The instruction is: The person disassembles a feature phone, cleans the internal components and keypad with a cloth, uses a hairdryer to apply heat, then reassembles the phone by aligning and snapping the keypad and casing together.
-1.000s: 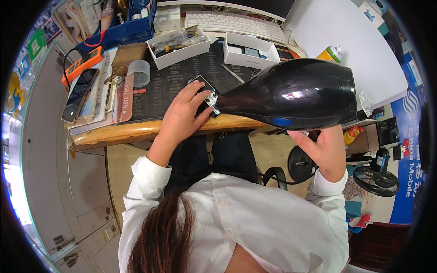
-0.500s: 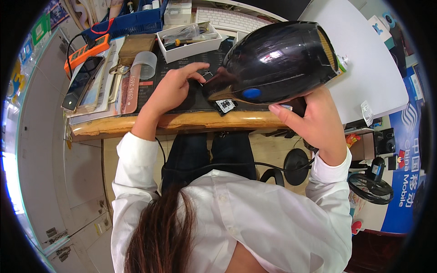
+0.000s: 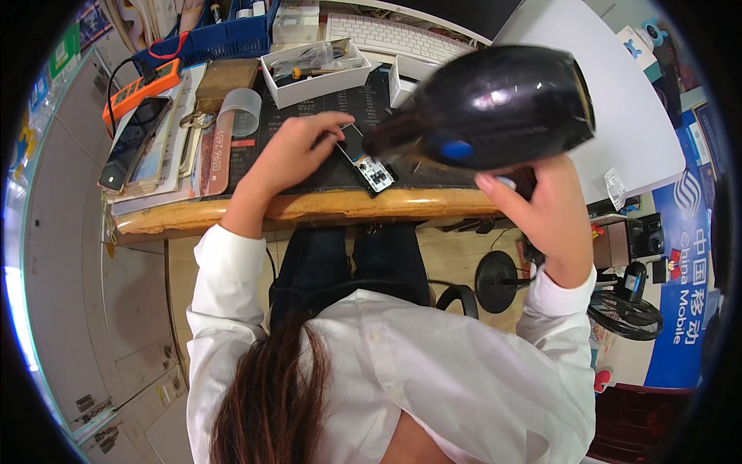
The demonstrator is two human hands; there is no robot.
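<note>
My right hand (image 3: 553,205) grips a large black hair dryer (image 3: 502,104) with a blue button, its handle mostly hidden by the dryer's body. The dryer's nozzle points left and hangs over a small opened mobile phone (image 3: 376,175) whose inner board shows. That phone lies aslant on the dark mat near the table's front edge. At its far left edge is my left hand (image 3: 297,152), fingers curled and pinching the rim, the index finger reaching along the top. The nozzle covers part of the phone.
A white box (image 3: 317,85) of small tools lies beyond my left hand, with a white keyboard (image 3: 394,35) behind. Papers and a dark phone (image 3: 135,143) are stacked at left beside an orange multimeter (image 3: 143,89). A wooden edge (image 3: 309,207) borders the table's front.
The hair dryer has shifted right and tilted, so its nozzle uncovers more of the opened phone and its board. My left hand stays at the phone's edge.
</note>
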